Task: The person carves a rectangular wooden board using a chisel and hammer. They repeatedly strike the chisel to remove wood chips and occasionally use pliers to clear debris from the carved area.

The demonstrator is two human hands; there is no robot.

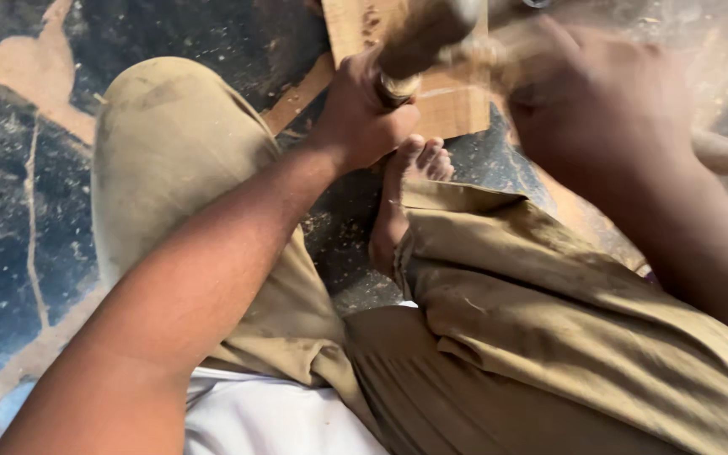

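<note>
Here the left hand (364,114) closes round a wooden-handled tool (410,46) on the plank (452,105) at 12 o'clock; the blurred right hand (596,97) grips something unclear. Keep the bare toes (423,160) clear.

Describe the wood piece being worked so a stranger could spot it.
Start at the seated person's khaki trousers and follow the bare foot upward. Just beyond the toes lies a pale wooden board, under the left hand; it is lighter than the dark floor.

Chisel handle (398,84): rounded, wooden, with a pale ring, standing tilted over the board. Wooden board (448,105): pale, flat on the dusty floor, a bare foot touching its near edge.
</note>
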